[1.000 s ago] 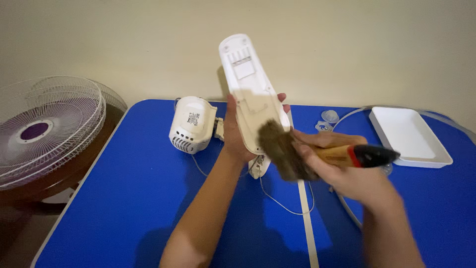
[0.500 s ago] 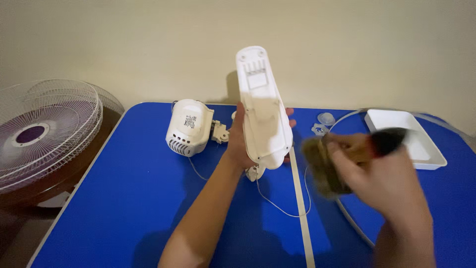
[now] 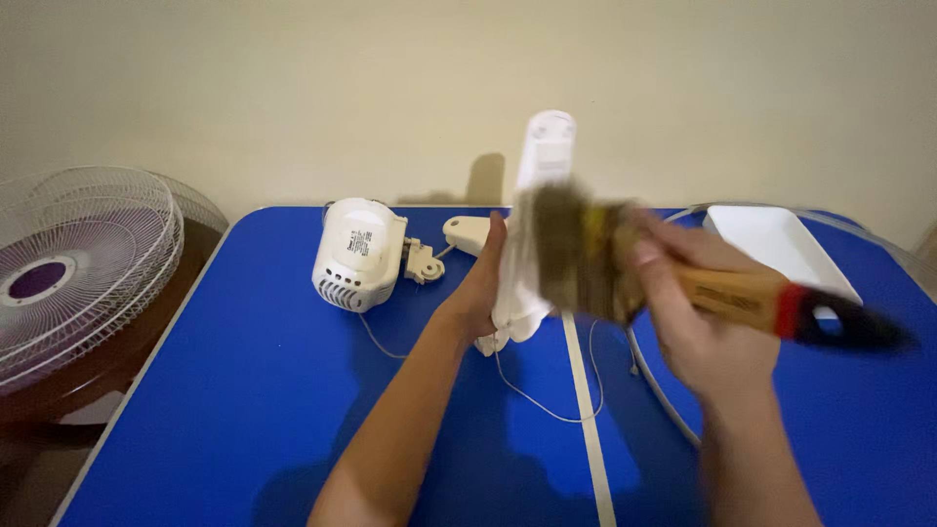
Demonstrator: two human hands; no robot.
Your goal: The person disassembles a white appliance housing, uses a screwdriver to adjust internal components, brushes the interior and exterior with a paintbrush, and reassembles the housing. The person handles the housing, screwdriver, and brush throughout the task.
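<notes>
Standing near-upright over the blue table (image 3: pixel 244 390), the white fan housing (image 3: pixel 535 224) has its long axis vertical, the left hand (image 3: pixel 478 293) clamped on its lower side. Right hand (image 3: pixel 708 322), just right, grips a paintbrush (image 3: pixel 683 268), bristles touching the housing.

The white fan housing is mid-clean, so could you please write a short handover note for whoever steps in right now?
Left hand: grips the white fan housing upright on the blue table.
Right hand: holds the paintbrush, bristles against the housing's right side.
Nearby: motor unit with thin cord on the table, white tray at the right, fan grille off the table at the left.
Done: fan is apart.
Left: brushing looks unfinished; how clean the housing is cannot be told.
</notes>
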